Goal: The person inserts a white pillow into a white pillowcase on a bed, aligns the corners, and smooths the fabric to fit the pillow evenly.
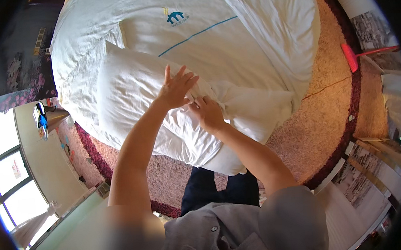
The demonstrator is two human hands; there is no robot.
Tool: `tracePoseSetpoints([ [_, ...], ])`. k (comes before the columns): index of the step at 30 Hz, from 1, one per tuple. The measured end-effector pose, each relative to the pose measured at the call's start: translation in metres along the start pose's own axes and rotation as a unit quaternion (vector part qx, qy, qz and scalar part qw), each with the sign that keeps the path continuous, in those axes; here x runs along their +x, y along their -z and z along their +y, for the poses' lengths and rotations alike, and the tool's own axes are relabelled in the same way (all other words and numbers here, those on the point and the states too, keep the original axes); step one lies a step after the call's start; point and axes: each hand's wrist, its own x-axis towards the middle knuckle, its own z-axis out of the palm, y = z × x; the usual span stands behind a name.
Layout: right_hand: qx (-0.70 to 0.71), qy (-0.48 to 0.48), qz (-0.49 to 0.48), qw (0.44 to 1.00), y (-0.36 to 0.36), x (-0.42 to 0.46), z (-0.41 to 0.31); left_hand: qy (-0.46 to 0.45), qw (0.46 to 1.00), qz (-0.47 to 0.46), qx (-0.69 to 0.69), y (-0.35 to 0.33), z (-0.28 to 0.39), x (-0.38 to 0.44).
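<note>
A plump white pillow [128, 84] lies at the near side of a bed covered by a white duvet [213, 54], which bears a blue line and a house logo. My left hand [175, 91] rests over the pillow's right part with its fingers spread, holding nothing. Just to its right, my right hand [208, 114] has its fingers curled and pinched on the white fabric at the pillow's edge. The fingertips partly hide the cloth there. Below both hands, bunched white fabric [201, 142] hangs in creases over the bed's near edge, against my legs.
A patterned rug [325, 116] with a dark red border surrounds the bed. On the right, a red broom [351, 58] lies near the rug's border. A dark floral panel [21, 61] stands at the far left, above a bright window [10, 171].
</note>
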Motion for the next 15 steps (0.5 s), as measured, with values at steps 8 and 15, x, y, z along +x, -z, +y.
tracePoseSetpoints([
  [8, -0.037, 0.050, 0.036, 0.997, 0.046, -0.039, -0.048, -0.007, 0.998, -0.048, -0.045, 0.039, 0.030, -0.056],
  [15, -0.119, 0.073, -0.140, 0.980, 0.093, -0.054, -0.099, -0.009, 0.981, 0.147, -0.122, 0.054, 0.067, -0.181],
])
